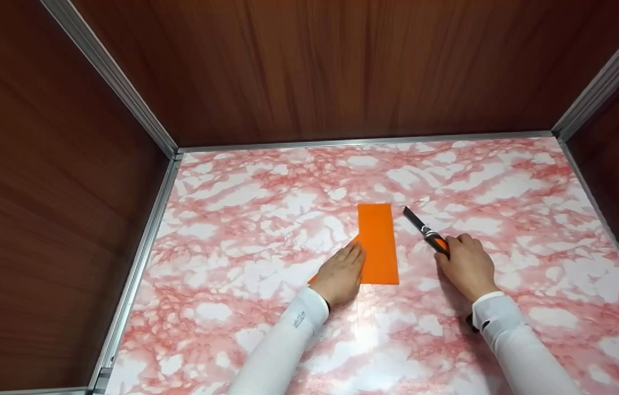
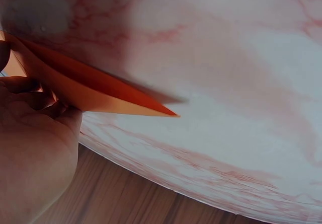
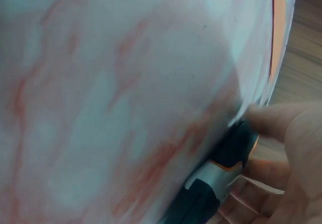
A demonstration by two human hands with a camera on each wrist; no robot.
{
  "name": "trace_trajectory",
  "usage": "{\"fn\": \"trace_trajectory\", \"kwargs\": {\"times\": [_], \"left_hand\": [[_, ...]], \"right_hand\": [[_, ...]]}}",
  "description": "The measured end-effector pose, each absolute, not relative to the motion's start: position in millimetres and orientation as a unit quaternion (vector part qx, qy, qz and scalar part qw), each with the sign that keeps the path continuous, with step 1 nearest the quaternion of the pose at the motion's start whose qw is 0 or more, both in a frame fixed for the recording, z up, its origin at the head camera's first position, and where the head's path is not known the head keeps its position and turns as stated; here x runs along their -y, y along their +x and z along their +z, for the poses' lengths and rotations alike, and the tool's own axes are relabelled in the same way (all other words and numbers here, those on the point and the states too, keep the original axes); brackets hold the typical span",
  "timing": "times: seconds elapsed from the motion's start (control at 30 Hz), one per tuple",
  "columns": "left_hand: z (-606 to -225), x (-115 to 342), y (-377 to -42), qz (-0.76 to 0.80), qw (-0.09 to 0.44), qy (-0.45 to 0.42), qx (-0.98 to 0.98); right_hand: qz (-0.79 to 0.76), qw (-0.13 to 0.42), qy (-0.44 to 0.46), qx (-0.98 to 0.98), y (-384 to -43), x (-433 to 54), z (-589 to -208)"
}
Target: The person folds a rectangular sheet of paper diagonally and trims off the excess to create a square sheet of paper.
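A folded orange sheet of paper point(image 1: 381, 247) lies on the marbled surface, a slanted flap spreading out on its left. My left hand point(image 1: 339, 274) rests along the paper's left part, fingers extended in the head view. Seen from the left wrist, the orange paper point(image 2: 95, 95) stands partly raised, its fold gaping toward a pointed corner, with fingertips against it. To the right of the paper, my right hand point(image 1: 470, 263) grips the end of a black-and-orange utility knife point(image 1: 415, 218), its far end pointing up and left. Thumb and fingers hold the knife point(image 3: 236, 143) in the right wrist view.
The red-and-white marbled tabletop point(image 1: 232, 236) is bounded by a dark wood back panel point(image 1: 309, 71) and side panels point(image 1: 57, 192). Metal rails point(image 1: 364, 142) run along the edges. A wooden floor point(image 2: 131, 194) shows beyond the front edge.
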State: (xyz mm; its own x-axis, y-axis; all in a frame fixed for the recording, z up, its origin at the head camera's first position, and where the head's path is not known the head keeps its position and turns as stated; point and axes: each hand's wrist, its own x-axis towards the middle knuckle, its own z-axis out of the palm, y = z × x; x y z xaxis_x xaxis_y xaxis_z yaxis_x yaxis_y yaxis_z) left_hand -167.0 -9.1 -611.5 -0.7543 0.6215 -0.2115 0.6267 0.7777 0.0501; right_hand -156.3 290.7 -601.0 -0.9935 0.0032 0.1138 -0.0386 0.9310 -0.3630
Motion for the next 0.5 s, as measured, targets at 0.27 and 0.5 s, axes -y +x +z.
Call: {"fn": "trace_trajectory", "kwargs": {"times": [0.27, 0.5], "left_hand": [[-611.1, 9.3, -166.6, -0.018, 0.105, 0.339, -0.935], [-610.7, 10.6, -167.2, -0.003, 0.12, 0.333, -0.935]], "right_hand": [[0.183, 0.075, 0.014, 0.98, -156.4, -289.0, -602.6], [0.183, 0.086, 0.027, 0.979, -153.8, -287.2, -605.1]]}}
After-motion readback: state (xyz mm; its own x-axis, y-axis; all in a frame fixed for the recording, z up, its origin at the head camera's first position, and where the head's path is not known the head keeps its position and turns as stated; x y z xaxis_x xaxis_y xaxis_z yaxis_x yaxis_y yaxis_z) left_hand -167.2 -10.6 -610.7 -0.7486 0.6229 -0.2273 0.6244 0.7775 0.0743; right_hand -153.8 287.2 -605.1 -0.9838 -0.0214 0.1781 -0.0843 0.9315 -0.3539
